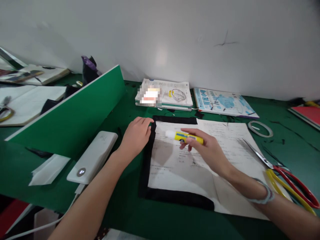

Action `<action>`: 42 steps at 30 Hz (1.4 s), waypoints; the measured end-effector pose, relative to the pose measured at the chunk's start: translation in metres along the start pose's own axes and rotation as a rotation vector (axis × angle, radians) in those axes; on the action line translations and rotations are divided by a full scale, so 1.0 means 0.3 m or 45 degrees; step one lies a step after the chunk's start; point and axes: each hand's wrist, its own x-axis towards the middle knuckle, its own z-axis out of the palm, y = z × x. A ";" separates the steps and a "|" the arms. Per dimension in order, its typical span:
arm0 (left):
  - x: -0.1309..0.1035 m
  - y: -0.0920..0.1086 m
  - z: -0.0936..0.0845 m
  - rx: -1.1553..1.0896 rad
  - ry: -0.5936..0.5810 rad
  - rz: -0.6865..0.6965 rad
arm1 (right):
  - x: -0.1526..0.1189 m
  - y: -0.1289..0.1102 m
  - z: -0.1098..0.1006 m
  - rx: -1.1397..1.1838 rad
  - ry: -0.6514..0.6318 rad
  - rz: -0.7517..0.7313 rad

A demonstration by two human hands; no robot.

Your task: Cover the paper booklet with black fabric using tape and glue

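Observation:
My right hand (202, 146) holds a yellow glue stick (188, 137) with a white end pointing left, above a printed paper sheet (175, 176). Black cloth edging (147, 160) runs along the sheet's left side and partly along its top and bottom. My left hand (136, 136) is at the upper left corner, its fingers bent and close together on the cloth's edge; its fingertips are partly hidden. Scissors (271, 163) with red and yellow handles lie slightly apart at the sheet's right side, close to my right forearm.
A green board (82, 113) stands slanted at left, beside a white power bank (92, 156) with a cable. At the back lie a book stack (165, 86) and a blue-white book (222, 101). A tape roll (260, 129) sits right of the sheet.

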 end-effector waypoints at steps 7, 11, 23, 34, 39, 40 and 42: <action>-0.032 0.082 0.096 0.441 -0.024 -0.041 | -0.048 0.020 -0.091 0.213 0.172 0.054; -0.055 0.112 0.089 0.483 0.015 -0.005 | -0.110 0.009 -0.144 0.076 0.238 0.053; -0.106 0.109 0.052 0.382 0.185 -0.114 | -0.189 0.025 -0.241 0.230 0.390 -0.008; 0.039 0.070 0.063 0.387 0.201 -0.193 | -0.183 0.067 -0.265 0.305 0.490 0.066; 0.133 0.050 0.112 0.296 0.158 -0.177 | -0.177 0.100 -0.256 0.291 0.449 0.132; 0.143 0.052 0.100 0.232 0.183 -0.146 | -0.173 0.103 -0.251 0.316 0.437 0.163; 0.157 0.071 0.062 -0.024 0.207 -0.037 | -0.158 0.099 -0.236 0.413 0.385 0.224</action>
